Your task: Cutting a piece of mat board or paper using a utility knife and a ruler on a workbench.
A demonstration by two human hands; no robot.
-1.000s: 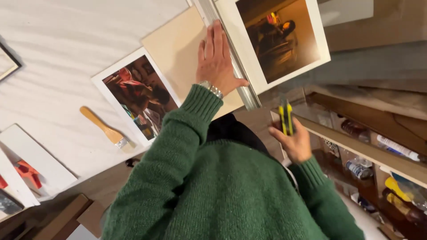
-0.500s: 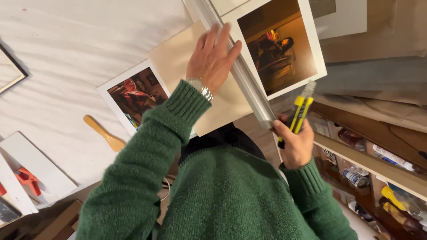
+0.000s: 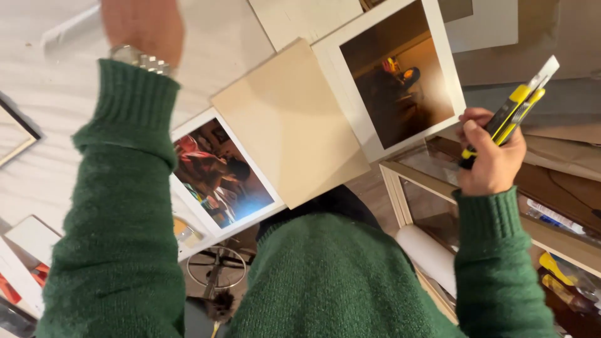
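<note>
Right hand (image 3: 491, 159) grip closed around utility knife (image 3: 508, 116).

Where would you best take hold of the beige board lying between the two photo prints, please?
I would grip the beige board at its lower corner, which appears to jut past the table edge toward the person. That corner looks free to pinch, whereas the board's far edges lie flat beside the dark orange print and over the reddish print. Come from below, on the near side.
</note>
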